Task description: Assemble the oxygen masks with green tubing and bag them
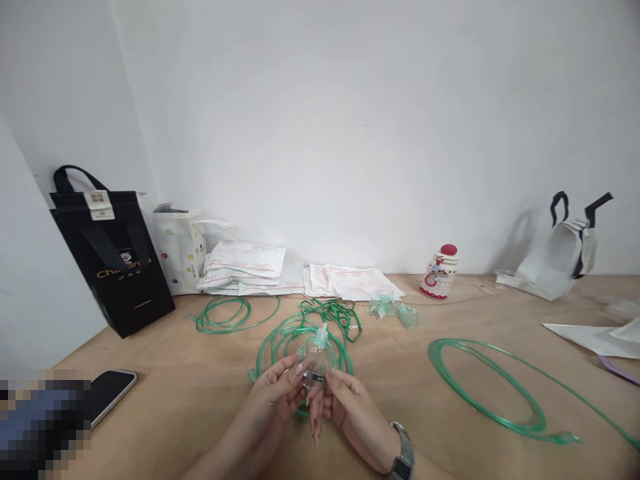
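Both hands grip a clear oxygen mask (316,360) with a pale green nozzle pointing up and away from me. My left hand (281,388) pinches its left edge between thumb and fingers. On the opposite edge, my right hand (345,395) does the same, with a watch on that wrist. A dark-and-silver strip shows across the mask's lower part. Coiled green tubing (267,343) lies on the table just behind the mask, partly hidden by it. Green elastic straps (343,313) are heaped beyond, and more clear masks (384,305) rest to their right.
White printed packets (245,263) are stacked along the wall beside a black bag (120,267) and a dotted bag (175,247). Tubing loops lie left and right (493,410). A red-capped bottle (440,273), white bag (553,267) and phone (113,393) stand or lie around.
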Motion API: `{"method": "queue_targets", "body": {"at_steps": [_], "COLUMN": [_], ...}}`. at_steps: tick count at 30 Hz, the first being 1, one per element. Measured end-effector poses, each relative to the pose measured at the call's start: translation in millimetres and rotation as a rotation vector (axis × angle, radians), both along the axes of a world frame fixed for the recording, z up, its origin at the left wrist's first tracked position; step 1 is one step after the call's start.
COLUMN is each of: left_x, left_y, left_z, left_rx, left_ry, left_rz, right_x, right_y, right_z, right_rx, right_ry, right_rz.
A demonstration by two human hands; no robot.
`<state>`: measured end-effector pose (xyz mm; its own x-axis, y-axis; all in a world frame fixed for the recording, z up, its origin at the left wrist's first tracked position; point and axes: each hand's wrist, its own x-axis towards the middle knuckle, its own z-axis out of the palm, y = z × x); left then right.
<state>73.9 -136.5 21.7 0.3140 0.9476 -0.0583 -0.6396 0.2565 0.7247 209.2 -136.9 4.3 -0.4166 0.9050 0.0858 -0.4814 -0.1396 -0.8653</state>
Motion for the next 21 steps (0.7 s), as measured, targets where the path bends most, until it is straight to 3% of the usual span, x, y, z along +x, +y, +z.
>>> {"method": "queue_targets", "body": {"at_steps": [6, 10, 18, 21], "left_x": [-4, -7, -11, -10], "left_y": [5, 7, 0, -7], "left_z": [-2.8, 4.1, 13.4, 15.1], "left_rx": [-0.04, 0.136, 0.36, 0.488], "left_ry": [0.095, 0.288, 0.503, 0.678], "left_rz": [0.026, 0.029, 0.242, 0.358], "right_x": [15, 27, 30, 27], "right_y": [15, 18, 1, -3], "right_z": [3.8, 13.6, 34.3, 36.1], "right_rx": [-0.012, 0.042, 0.018, 0.009], "right_ry": [-0.137, -0.097, 0.155, 0.222], "right_rz": [-0.161, -0.196, 0.081, 0.147]}}
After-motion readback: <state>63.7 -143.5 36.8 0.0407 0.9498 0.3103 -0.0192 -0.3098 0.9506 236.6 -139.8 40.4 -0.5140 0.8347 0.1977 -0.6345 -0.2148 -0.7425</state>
